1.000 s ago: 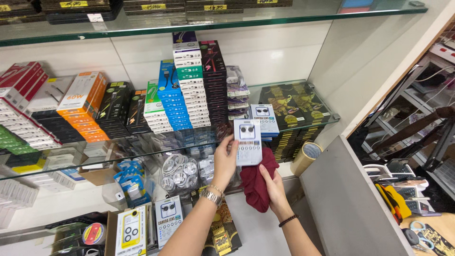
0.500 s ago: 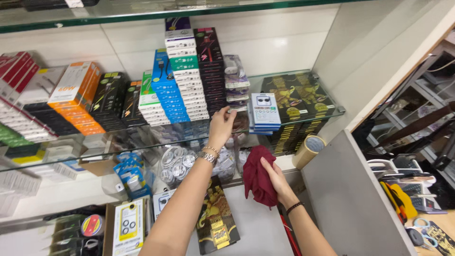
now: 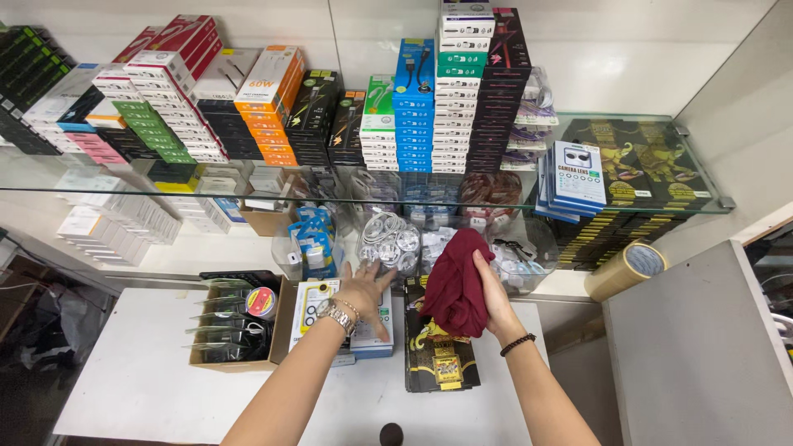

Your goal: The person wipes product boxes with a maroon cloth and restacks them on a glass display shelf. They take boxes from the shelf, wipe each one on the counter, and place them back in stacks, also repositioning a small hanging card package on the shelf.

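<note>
My right hand [image 3: 494,299] grips a dark red cloth [image 3: 457,281] just below the glass shelf [image 3: 330,194]. My left hand [image 3: 361,291], with a wristwatch, hovers open over a stack of white and blue flat packs [image 3: 373,326] on the white table [image 3: 149,388]. A small pile of white and blue packs [image 3: 572,173] rests on the right part of the glass shelf, next to black and gold boxes [image 3: 644,161]. A black and gold box [image 3: 436,359] lies under the cloth.
Stacks of coloured boxes [image 3: 264,99] fill the glass shelf. Clear tubs of coiled cables [image 3: 388,239] stand under it. A cardboard box of packets [image 3: 235,326] sits at left, a tape roll [image 3: 632,266] at right, beside a grey cabinet [image 3: 702,355].
My left hand has left the white and blue pack on the glass shelf and come down to the table, now empty. My right hand kept the red cloth.
</note>
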`<state>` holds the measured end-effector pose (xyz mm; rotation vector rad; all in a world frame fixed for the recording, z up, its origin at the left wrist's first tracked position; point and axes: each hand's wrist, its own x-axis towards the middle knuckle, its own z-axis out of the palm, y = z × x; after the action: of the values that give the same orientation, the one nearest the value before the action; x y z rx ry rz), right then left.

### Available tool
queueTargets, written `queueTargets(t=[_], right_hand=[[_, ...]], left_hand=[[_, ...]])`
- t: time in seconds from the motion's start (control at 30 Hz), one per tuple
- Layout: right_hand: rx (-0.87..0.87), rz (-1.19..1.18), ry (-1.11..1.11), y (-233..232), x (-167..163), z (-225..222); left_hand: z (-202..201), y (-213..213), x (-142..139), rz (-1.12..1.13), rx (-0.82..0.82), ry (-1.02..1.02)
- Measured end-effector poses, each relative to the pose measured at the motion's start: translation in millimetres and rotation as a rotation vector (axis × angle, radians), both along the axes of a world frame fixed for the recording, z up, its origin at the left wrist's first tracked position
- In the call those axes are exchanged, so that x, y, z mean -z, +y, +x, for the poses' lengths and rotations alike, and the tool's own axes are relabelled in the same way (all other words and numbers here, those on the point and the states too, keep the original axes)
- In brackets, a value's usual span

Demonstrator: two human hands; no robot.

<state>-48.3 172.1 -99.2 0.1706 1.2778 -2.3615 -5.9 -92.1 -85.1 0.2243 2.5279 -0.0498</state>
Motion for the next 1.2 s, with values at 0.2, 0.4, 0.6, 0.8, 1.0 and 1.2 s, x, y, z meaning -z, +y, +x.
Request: queueTargets(t=[0.2,0.4,0.6,0.8,1.0,1.2], right_hand=[[-0.018,0.192,0.017,-13.9,7.3,13.8],[-0.097,0.442,0.189,-36.6,10.0,27.8],[0.024,0.246,0.235,-34.1,-38.5,30.0],[0.184,1.220,0.583,-46.1,-79.3,49.4],[0.415,1.520,1.236,-76.5,-60.2,59.4],[0.465,1.266,0.730,-37.4,-54.5,20.6]], left_hand=[[24.8,3.6,-19.8,0.048,0.077,0.115],[2.3,16.9,-55.3,0.454,0.084,0.384],[-13.2,23.6,-39.8,1.588,-0.567,0.338],[-27.8,40.4,6.5,2.308,-0.940,-0.063],[-21.5,78.0,-0.5,2.369,-1.037,-0.165],[-4.8,80.5,-32.4,2.145,-1.042,0.000]])
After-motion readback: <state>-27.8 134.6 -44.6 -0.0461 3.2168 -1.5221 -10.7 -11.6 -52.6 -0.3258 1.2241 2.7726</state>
